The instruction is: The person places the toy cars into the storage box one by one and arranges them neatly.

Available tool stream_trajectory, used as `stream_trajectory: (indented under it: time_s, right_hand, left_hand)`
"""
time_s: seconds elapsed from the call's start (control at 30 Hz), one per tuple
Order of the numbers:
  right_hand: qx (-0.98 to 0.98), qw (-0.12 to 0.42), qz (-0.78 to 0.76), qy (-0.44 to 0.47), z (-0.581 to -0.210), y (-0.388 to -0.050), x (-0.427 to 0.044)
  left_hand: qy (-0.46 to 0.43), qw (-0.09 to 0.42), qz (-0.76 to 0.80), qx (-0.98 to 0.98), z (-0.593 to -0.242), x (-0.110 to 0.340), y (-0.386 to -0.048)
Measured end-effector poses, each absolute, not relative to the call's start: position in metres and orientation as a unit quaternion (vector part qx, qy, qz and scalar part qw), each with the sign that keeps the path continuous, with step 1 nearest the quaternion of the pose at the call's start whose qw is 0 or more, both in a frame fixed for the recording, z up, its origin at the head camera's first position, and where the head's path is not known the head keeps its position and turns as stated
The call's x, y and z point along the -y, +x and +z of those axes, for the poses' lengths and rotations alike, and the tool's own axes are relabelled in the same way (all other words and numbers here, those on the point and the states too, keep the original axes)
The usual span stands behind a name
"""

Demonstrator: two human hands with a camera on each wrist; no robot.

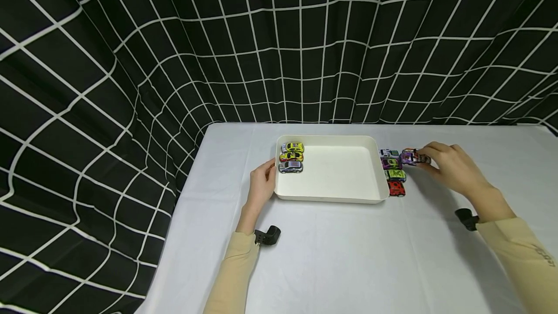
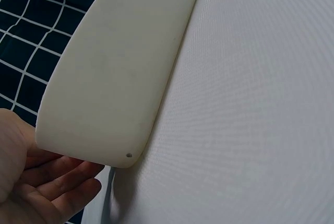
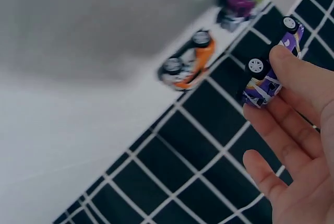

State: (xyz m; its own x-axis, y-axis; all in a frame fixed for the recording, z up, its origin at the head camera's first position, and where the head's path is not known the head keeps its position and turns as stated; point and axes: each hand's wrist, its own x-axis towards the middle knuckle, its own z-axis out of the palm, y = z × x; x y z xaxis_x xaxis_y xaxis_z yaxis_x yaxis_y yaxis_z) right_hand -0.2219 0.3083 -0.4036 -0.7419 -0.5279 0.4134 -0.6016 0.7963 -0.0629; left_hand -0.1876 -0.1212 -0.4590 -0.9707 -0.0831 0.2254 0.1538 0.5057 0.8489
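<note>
My left hand point(image 1: 261, 183) grips the left end of a shallow white tray point(image 1: 331, 201); in the left wrist view its fingers point(image 2: 78, 182) lie against the tray's outer end wall. To the right, my right hand point(image 1: 453, 168) pinches a purple toy car point(image 3: 269, 72) between thumb and fingers, just right of a column of toy cars. That column, along the tray's right side, holds a white-and-green car point(image 1: 389, 152), a purple-and-green car point(image 1: 391, 164), a yellow-green car point(image 1: 395, 175) and a red car point(image 1: 396, 188).
Inside the tray at its left end stand a yellow car point(image 1: 292, 147), a yellow-and-red car point(image 1: 291, 157) and a silver car point(image 1: 290, 166). A white cloth point(image 1: 331, 251) covers the table. Behind and to the left hangs a black curtain point(image 1: 305, 62) with white grid lines.
</note>
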Motion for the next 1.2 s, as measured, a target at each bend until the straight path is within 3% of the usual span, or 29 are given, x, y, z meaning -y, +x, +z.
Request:
stream_trajectory:
  time_s: [0.73,1.2]
  right_hand:
    - [0.899,0.188,0.09,0.386,-0.375,-0.225,-0.231]
    - [0.874,0.169,0.083,0.449,-0.377,-0.234,-0.181]
  left_hand:
    - [-0.025,0.123,-0.495,0.859,-0.464,0.123,-0.187]
    - [-0.03,0.125,-0.501,0.856,-0.46,0.122,-0.187]
